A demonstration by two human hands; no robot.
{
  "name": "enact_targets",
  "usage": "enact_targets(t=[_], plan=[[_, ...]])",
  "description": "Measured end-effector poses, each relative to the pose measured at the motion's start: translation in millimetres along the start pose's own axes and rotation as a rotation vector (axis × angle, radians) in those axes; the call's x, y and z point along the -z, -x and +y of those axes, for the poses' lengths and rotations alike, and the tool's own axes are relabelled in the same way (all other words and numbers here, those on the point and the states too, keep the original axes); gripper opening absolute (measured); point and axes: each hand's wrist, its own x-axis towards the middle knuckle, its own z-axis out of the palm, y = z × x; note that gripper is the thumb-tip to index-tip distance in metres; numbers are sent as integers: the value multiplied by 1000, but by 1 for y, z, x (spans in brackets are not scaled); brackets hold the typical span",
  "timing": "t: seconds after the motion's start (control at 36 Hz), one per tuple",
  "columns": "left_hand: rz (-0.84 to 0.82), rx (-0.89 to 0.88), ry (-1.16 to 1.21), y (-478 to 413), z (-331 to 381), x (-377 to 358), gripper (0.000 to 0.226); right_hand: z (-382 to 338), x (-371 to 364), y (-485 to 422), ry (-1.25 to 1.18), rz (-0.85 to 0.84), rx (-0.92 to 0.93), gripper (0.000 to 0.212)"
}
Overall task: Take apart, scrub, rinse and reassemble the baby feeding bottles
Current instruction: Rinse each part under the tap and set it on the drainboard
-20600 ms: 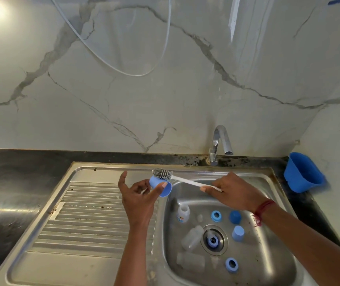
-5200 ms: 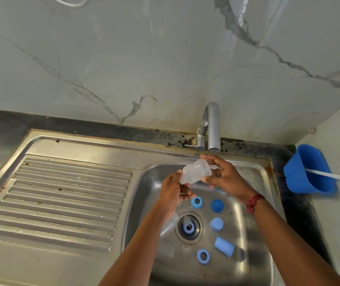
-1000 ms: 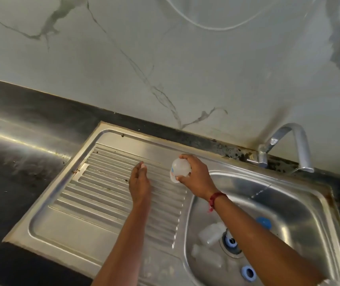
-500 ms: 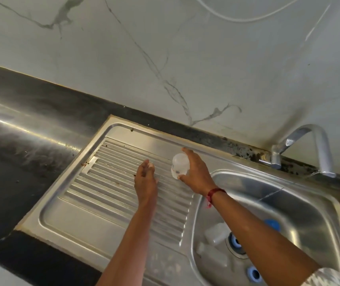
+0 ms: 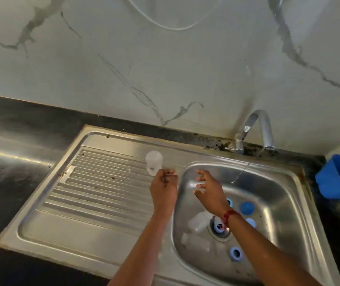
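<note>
A clear baby bottle [image 5: 154, 162] stands alone on the ribbed drainboard [image 5: 103, 182], near its back right corner. My left hand [image 5: 164, 191] hovers just in front of that bottle, fingers curled in, with nothing in it. Over the left rim of the sink basin [image 5: 284, 203], my right hand [image 5: 208, 191] has its fingers spread and holds nothing. Inside the basin lie two more clear bottles [image 5: 199, 222] [image 5: 194, 242], a blue ring [image 5: 235, 253] and blue caps [image 5: 246, 207]. My right wrist hides part of the drain [image 5: 219, 229].
The tap [image 5: 256, 131] at the back lets a thin stream of water fall into the basin. A blue cup [image 5: 336, 176] holding a white brush handle hangs at the right wall. Dark countertop [image 5: 10, 162] extends to the left.
My right hand has let go of the clear bottle on the drainboard and moved right, over the basin. My left hand has drawn back from the drainboard and curled its fingers.
</note>
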Motion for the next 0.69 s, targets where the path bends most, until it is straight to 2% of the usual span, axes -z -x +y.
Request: enact_targets(t=[0.11,0.19,0.25,0.31,0.47,0.58,0.69], plan=[[-267,198,23,20,-10,-28,5,31,17,19,53,27,-96,43],[-371,349,38,31,-18,-44,21,52,27,27,113,29,-175,34],[-388,435,64,35,-24,-55,27,70,34,30,132,47,-235,33],[-388,486,72,38,-31,-65,22,86,40,33,147,64,-281,33],[-339,473,-79,35,-62,-93,24,129,51,22,203,21,-373,35],[-289,514,-86,27,-77,-106,22,141,46,6,215,-37,-360,28],[-235,634,-33,15,-84,-113,24,147,31,-11,294,-110,-267,36]])
